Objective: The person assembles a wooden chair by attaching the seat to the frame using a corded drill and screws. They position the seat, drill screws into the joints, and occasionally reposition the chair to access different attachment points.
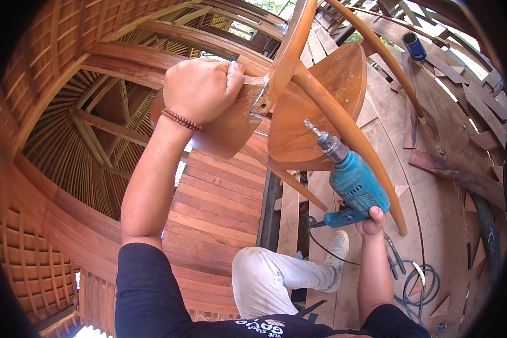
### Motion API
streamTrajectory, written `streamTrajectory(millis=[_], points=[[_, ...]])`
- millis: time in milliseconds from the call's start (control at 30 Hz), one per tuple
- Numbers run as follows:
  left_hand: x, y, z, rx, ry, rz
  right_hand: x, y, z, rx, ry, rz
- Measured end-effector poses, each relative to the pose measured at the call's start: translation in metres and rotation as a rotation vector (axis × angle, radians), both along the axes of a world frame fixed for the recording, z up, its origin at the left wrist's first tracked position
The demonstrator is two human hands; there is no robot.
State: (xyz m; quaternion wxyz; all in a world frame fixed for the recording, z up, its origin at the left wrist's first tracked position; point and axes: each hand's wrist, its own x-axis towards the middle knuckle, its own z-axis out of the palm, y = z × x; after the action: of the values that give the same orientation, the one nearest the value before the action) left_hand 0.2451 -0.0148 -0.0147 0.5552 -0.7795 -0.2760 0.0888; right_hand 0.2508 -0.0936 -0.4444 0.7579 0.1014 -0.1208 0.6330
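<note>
My left hand (pixel 200 90) is closed in a fist beside the joint of a brown wooden chair (pixel 290 53). What lies inside the fist is hidden, but a pale thin strip shows between it and the joint. A small dark hole and whitish marks are on the wood there. Lower right, my right hand (pixel 372 222) grips a teal power drill (pixel 357 183) by its handle. The drill's bit (pixel 311 127) points up and left, apart from the joint, in front of a rounded wooden panel (pixel 321 101) of the chair.
Curved chair legs (pixel 349 127) extend past the drill. The drill's dark cord (pixel 335 254) runs to a coiled cable (pixel 428 287) on the plank floor. Loose boards (pixel 456 172) and a blue can (pixel 414 46) lie at right. A slatted wooden structure (pixel 214 208) stands at left.
</note>
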Motion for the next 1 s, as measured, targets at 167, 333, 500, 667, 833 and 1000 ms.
streamTrajectory(millis=[167,333,500,667,833,1000], points=[[0.001,0.0,0.0,-0.006,0.001,-0.021,-0.003,0.002,-0.005,0.008,0.005,0.006],[-0.002,0.002,-0.008,0.069,0.019,-0.154,-0.009,0.005,-0.003,-0.014,0.008,0.001],[-0.003,0.0,-0.013,0.104,0.006,-0.075,-0.011,0.005,0.003,-0.052,-0.012,-0.061],[0.0,-0.001,-0.013,0.124,0.027,-0.09,-0.016,0.009,0.013,-0.076,-0.005,-0.056],[-0.002,0.003,-0.017,0.182,0.047,-0.114,-0.023,0.016,0.02,-0.068,-0.009,-0.036],[-0.004,0.004,-0.018,0.189,-0.004,-0.015,-0.035,0.017,0.039,-0.117,0.027,-0.066]])
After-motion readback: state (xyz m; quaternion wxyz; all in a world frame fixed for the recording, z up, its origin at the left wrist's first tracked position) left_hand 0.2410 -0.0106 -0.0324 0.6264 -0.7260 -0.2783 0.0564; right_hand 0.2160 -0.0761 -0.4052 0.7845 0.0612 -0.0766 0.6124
